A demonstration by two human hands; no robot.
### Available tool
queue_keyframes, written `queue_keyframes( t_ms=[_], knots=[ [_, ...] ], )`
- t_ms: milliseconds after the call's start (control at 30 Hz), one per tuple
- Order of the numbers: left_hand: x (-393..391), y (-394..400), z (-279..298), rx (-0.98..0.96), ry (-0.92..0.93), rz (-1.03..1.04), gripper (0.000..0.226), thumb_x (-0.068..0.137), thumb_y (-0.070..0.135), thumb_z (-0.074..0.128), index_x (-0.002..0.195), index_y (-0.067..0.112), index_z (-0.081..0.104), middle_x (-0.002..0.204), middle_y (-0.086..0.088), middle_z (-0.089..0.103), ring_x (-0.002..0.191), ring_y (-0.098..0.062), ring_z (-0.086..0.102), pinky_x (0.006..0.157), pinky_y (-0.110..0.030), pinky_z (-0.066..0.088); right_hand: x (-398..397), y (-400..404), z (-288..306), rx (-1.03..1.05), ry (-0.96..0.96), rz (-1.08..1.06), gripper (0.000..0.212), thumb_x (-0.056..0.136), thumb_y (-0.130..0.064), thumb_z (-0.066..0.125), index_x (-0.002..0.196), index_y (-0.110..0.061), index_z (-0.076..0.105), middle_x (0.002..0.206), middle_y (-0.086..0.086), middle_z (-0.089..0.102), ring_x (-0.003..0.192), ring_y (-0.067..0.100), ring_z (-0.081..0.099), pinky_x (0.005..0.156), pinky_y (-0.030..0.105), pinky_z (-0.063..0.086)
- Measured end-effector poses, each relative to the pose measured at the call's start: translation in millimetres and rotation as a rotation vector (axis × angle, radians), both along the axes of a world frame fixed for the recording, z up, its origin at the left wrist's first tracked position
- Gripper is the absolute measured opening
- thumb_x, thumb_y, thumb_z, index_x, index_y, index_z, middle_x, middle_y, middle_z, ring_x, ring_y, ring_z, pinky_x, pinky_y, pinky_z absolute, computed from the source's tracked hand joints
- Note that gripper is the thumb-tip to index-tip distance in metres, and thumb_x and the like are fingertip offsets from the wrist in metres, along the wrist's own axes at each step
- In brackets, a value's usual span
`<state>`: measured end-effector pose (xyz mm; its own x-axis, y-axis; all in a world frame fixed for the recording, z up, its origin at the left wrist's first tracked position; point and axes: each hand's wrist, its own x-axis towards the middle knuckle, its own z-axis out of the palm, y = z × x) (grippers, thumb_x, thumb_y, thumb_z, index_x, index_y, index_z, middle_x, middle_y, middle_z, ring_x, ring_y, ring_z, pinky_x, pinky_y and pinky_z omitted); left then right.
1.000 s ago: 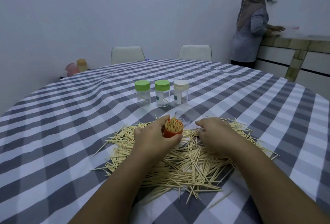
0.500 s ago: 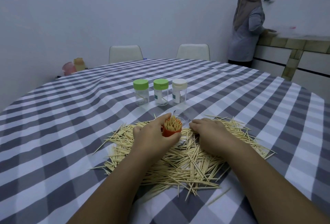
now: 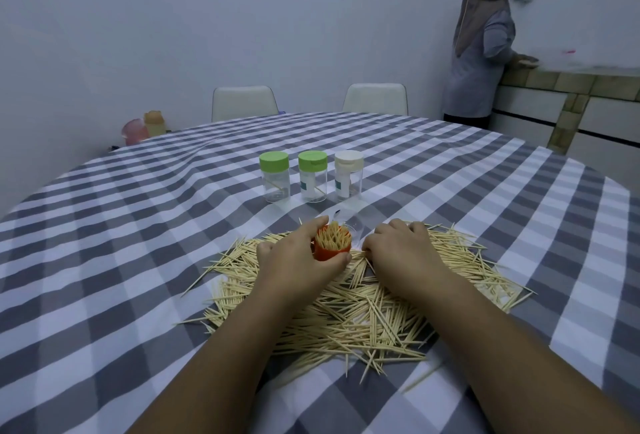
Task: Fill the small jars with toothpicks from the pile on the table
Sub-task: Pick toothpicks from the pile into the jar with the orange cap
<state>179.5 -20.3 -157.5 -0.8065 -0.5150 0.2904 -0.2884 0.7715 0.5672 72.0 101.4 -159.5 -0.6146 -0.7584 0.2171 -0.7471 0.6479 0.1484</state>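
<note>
Both forearms are bare from the bottom edge of the view up to the wrists, with no sleeve showing. The left hand (image 3: 300,258) and right hand (image 3: 403,253) are bare too. The fingernails that show are short and plain.

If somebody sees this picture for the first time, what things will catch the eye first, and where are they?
First comes the wide pile of toothpicks spread on the checked tablecloth under both hands. In its far part the left hand grips an orange jar packed with toothpicks, with the right hand beside it on the pile. Behind stand three capped clear jars in a row.
</note>
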Motion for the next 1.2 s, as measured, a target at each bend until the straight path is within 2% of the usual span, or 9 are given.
queue_keyframes(
  t_ms=[133,267,367,467,600,767,900,1000,1200],
  knots=[
    [-1,-3,-2,0.010,0.008,0.013,0.068,0.081,0.057,0.062,0.141,0.041,0.035,0.128,0.009,0.058,0.122,-0.014,0.047,0.100,-0.033,0.017,2,-1,0,-0.029,0.044,-0.040,0.020,0.092,-0.024,0.048,0.110,-0.022,0.058,0.109,-0.002,0.058,0.109,0.022,0.047,0.092,0.039,0.029],
    [-2,-5,-3,0.026,0.023,0.027,0.071,0.080,0.058,0.062,0.142,0.040,0.034,0.128,0.010,0.059,0.122,-0.013,0.047,0.098,-0.033,0.017,0,3,5,-0.171,-0.037,-0.102,0.016,0.089,-0.017,0.052,0.103,-0.024,0.056,0.101,-0.003,0.062,0.102,0.021,0.049,0.086,0.037,0.028],
    [-1,-3,-2,0.032,0.016,0.038,0.071,0.081,0.057,0.062,0.143,0.039,0.032,0.130,0.008,0.058,0.124,-0.017,0.044,0.104,-0.035,0.018,-7,7,7,-0.325,-0.210,-0.113,0.022,0.093,-0.008,0.040,0.101,-0.025,0.052,0.098,-0.003,0.063,0.099,0.021,0.051,0.085,0.035,0.025],
    [0,-2,-1,0.033,0.008,0.033,0.071,0.081,0.057,0.062,0.143,0.038,0.033,0.129,0.007,0.058,0.124,-0.018,0.044,0.102,-0.034,0.019,-12,5,3,-0.467,-0.387,-0.104,0.020,0.098,-0.019,0.035,0.091,-0.031,0.050,0.090,-0.008,0.064,0.096,0.024,0.051,0.080,0.035,0.030],
    [0,0,-2,0.068,0.025,0.000,0.074,0.078,0.058,0.064,0.143,0.038,0.034,0.124,0.009,0.061,0.122,-0.017,0.046,0.097,-0.032,0.018,-2,0,10,-0.794,-0.657,0.043,0.020,0.100,-0.023,0.040,0.087,-0.029,0.054,0.087,-0.010,0.064,0.091,0.019,0.057,0.081,0.036,0.045],
    [0,6,-2,0.067,0.036,-0.075,0.078,0.077,0.055,0.068,0.144,0.034,0.034,0.121,0.012,0.062,0.117,-0.007,0.051,0.104,-0.032,0.018,18,-4,20,-1.190,-0.958,0.219,0.019,0.101,-0.017,0.040,0.092,-0.021,0.057,0.096,-0.006,0.069,0.093,0.012,0.064,0.079,0.027,0.052],
    [1,8,-1,0.073,0.042,-0.095,0.077,0.078,0.053,0.068,0.144,0.033,0.034,0.120,0.012,0.062,0.114,-0.004,0.052,0.109,-0.035,0.021,24,-6,20,-1.314,-0.933,0.292,0.019,0.101,-0.017,0.039,0.095,-0.018,0.057,0.099,-0.007,0.070,0.094,0.011,0.064,0.075,0.016,0.050],
    [1,8,0,0.075,0.029,-0.103,0.079,0.077,0.055,0.068,0.145,0.033,0.033,0.121,0.012,0.062,0.116,-0.003,0.050,0.110,-0.034,0.018,24,-5,23,-1.425,-0.886,0.307,0.018,0.101,-0.015,0.038,0.098,-0.013,0.057,0.098,-0.005,0.070,0.088,0.006,0.065,0.066,0.004,0.043],
    [0,8,-1,0.086,0.023,-0.102,0.079,0.077,0.057,0.066,0.145,0.035,0.033,0.120,0.012,0.062,0.120,-0.009,0.048,0.095,-0.026,0.014,23,-8,19,-1.353,-1.009,0.259,0.019,0.100,-0.015,0.040,0.099,-0.011,0.059,0.096,-0.005,0.071,0.086,-0.001,0.064,0.066,0.006,0.044]
  ],
)
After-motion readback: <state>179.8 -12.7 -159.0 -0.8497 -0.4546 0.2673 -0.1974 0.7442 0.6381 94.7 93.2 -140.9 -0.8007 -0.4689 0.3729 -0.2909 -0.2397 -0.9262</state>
